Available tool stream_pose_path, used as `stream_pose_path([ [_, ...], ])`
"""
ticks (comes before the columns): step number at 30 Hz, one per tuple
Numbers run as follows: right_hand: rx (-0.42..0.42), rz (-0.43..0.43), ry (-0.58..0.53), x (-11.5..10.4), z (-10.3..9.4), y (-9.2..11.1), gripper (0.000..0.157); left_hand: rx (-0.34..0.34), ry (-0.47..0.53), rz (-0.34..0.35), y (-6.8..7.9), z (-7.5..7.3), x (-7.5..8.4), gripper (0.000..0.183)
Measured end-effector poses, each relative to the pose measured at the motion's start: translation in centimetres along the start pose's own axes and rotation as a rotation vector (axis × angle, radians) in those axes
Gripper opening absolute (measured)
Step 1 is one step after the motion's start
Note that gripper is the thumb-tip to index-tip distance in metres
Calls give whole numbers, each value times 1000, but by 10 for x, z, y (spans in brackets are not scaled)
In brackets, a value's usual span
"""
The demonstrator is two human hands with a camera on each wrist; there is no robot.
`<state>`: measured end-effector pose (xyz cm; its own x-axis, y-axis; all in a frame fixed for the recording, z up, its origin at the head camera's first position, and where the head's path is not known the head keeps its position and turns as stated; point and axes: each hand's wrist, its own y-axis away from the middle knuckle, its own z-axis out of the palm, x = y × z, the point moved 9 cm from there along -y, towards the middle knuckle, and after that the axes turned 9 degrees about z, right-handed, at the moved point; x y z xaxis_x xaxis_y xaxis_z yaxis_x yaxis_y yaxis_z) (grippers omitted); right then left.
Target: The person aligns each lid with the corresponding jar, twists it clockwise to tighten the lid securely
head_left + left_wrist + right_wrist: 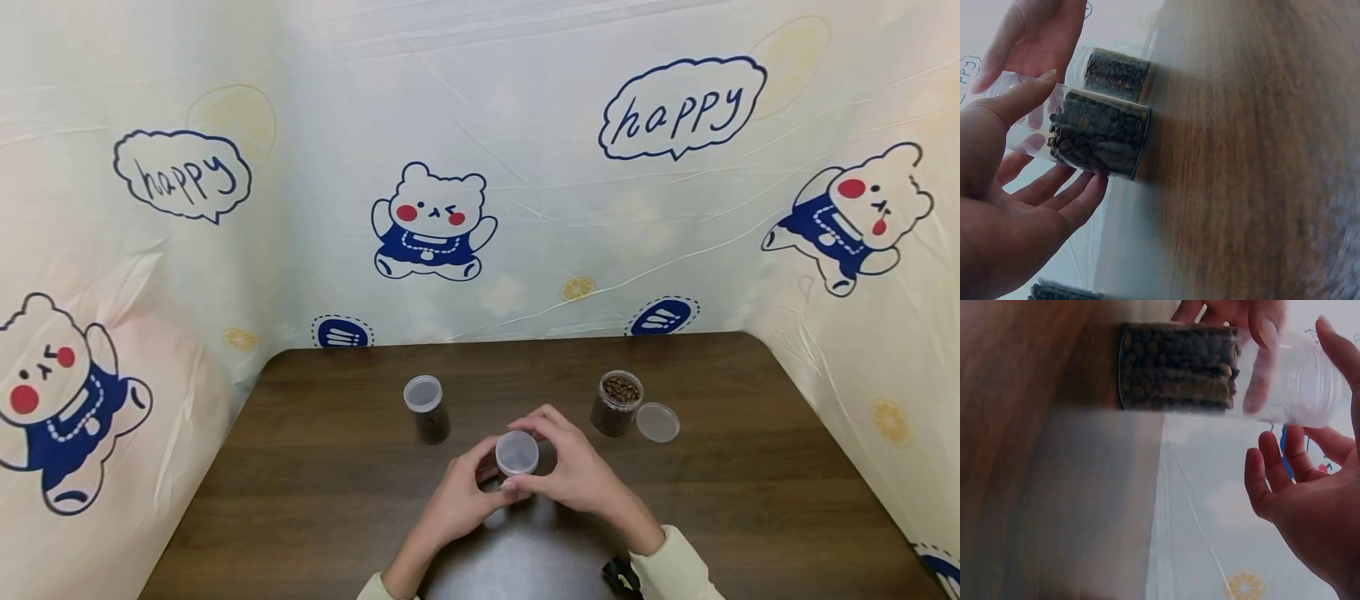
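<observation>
A clear jar of dark coffee beans (1100, 131), a little over half full, stands upright between my two hands near the middle of the table. My left hand (461, 504) grips its body, thumb on one side and fingers round the other. At the top, the thumb and fingers of my right hand (581, 475) hold the rim of the translucent lid (1313, 381), which sits on the jar. The lower fingers of that hand are bent loosely beside the jar.
A lidded jar (427, 408) with dark contents stands at the back left of the wooden table (315, 492). At the back right is an uncovered jar of beans (618, 404), with a loose lid (658, 422) lying beside it. A printed cloth (525, 250) hangs behind.
</observation>
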<state>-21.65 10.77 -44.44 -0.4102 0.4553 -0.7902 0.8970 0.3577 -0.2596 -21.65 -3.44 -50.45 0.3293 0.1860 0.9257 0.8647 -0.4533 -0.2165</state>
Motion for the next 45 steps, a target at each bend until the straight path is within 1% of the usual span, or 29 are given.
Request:
stream_pose_path([
  [2, -19, 4, 3, 0, -2, 1, 68, 1, -9, 2, 0, 0, 0, 58],
  [5, -55, -14, -4, -2, -4, 2, 75, 0, -26, 7, -1, 0, 1, 58],
  [7, -82, -35, -13, -3, -5, 2, 75, 5, -32, 9, -1, 0, 1, 59],
  [12, -118, -89, -29, -4, -4, 2, 69, 6, -25, 8, -2, 0, 1, 61],
  [16, -107, -100, -43, -4, -3, 1, 68, -2, -14, 2, -2, 1, 0, 61],
  [19, -76, -91, -49, -3, -2, 0, 68, -4, -7, 2, -2, 1, 0, 60],
  [22, -38, -79, -35, -4, -1, -2, 64, -4, 0, 8, -2, 1, 0, 59],
  [25, -12, -44, -8, -3, 2, -3, 59, -5, 9, 8, -1, 0, 0, 60],
  [27, -7, -21, 15, -3, 2, -3, 61, -6, 11, 9, -1, 0, 0, 60],
  [30, -22, 0, 34, -2, 0, -2, 68, -9, 4, 8, 0, 0, 0, 59],
  [33, -48, -19, 37, -3, -4, 0, 74, -5, -15, 8, -1, -1, -1, 58],
  [35, -69, -41, 26, -5, -7, 1, 75, 0, -20, 10, -1, -1, -1, 58],
  [37, -90, -60, 17, -6, -9, 2, 73, 6, -18, 11, -1, -1, -1, 58],
  [41, -120, -94, 18, -8, -10, 3, 63, 9, 1, 12, -1, 0, -1, 58],
  [45, -122, -105, 22, -6, -8, 3, 59, 6, 5, 7, -1, 0, -2, 59],
])
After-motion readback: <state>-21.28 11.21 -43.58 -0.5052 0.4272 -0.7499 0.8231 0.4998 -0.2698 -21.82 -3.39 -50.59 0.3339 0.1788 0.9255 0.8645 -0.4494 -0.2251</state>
